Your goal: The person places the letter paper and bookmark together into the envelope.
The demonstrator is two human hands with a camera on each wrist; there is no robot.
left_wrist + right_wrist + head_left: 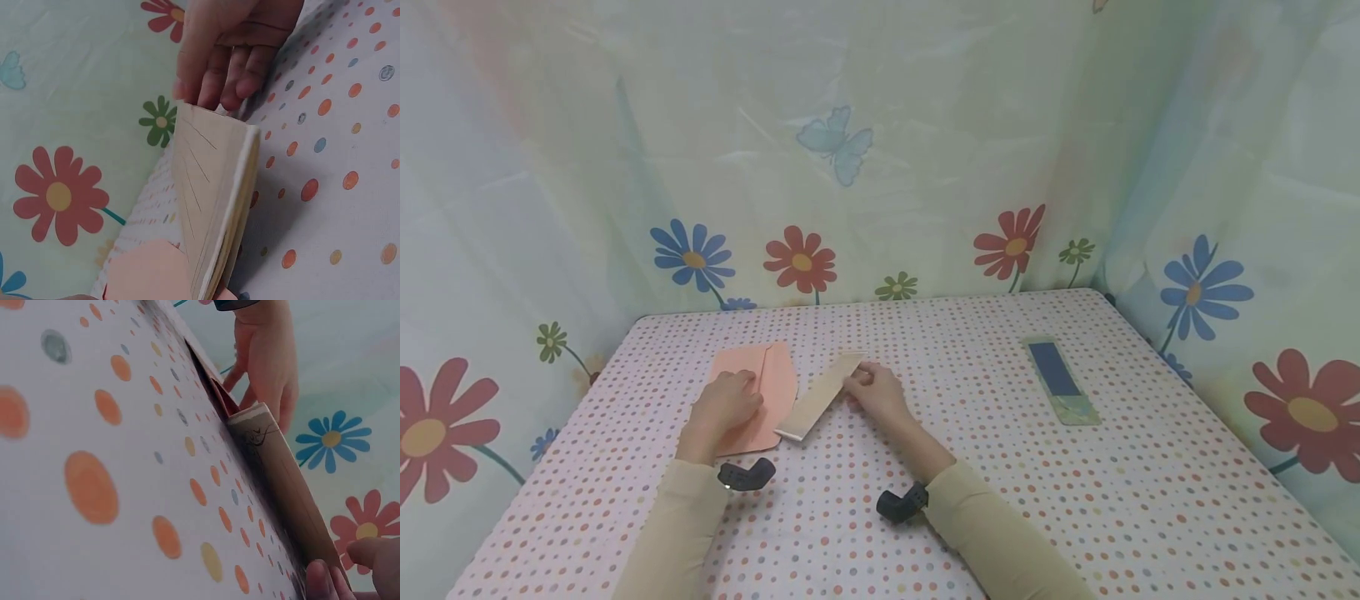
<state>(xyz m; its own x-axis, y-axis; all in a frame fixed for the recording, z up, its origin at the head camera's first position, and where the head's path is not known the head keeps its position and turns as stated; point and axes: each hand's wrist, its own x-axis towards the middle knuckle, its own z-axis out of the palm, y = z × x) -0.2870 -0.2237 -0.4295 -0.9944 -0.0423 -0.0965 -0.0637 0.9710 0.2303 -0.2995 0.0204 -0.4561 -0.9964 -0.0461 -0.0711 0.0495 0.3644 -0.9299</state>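
Over on the left, a pink envelope lies flat with its rounded flap side facing right. My left hand rests on the envelope, its fingers over the middle. In my right hand, thumb and fingers pinch the far end of a folded beige paper strip. The strip slants, and its near end overlaps the envelope's right edge. In the left wrist view the layered edge of the paper shows, with thin dark lines on its face. Dark marks show near its end in the right wrist view.
A flat green strip with a dark blue panel lies on the right of the table. The dotted tablecloth covers the tabletop, with flowered curtains behind and at both sides. A black wrist-worn device sits by each cuff.
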